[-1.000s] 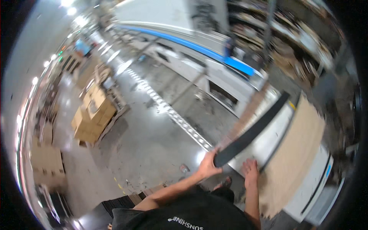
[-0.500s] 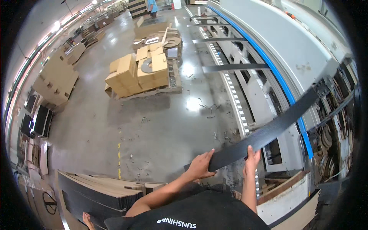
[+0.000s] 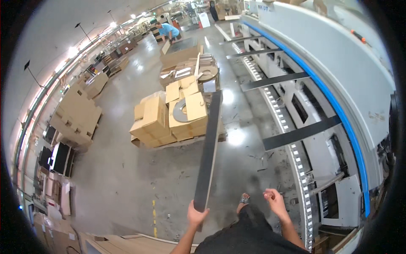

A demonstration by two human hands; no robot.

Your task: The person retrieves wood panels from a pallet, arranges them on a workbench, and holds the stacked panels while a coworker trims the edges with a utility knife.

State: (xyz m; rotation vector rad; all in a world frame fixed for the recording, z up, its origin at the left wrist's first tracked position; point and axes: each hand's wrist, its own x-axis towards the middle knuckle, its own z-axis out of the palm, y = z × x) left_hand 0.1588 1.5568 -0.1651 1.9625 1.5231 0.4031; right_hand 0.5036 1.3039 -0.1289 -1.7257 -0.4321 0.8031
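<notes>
Head view, left hand: the left hand point(image 3: 197, 215) grips the dark strip point(image 3: 208, 152) close to its near end, thumb on one side; gripping there probably leaves the long remainder free to point outward, away from the body.
Dark strip: it slants up from the left hand, broad dark face showing and a paler edge along its right; it seems borne by that hand alone, above the floor, its far end overlapping the boxes in the picture.
Right hand: the right hand point(image 3: 276, 204) is off the strip, fingers loosely bent, with nothing seen in it; probably one hand is enough for so slim a piece.
Crossing strips: the nearest crossing strip point(image 3: 301, 134) and others beyond lie from the blue edge point(image 3: 314, 78) of the machine point(image 3: 338, 63) out over the roller rail point(image 3: 297, 161); bridging the two likely supports them at both ends.
Floor: grey concrete point(image 3: 122, 178), glossy under the lamps, with dark scraps and a broken yellow line point(image 3: 154, 216).
Room: cartons point(image 3: 149, 118) stand stacked on the floor ahead, a grey ring point(image 3: 180, 111) on top; brown board point(image 3: 75, 111) is piled at left, and a co-worker in blue point(image 3: 168, 30) bends far off.
</notes>
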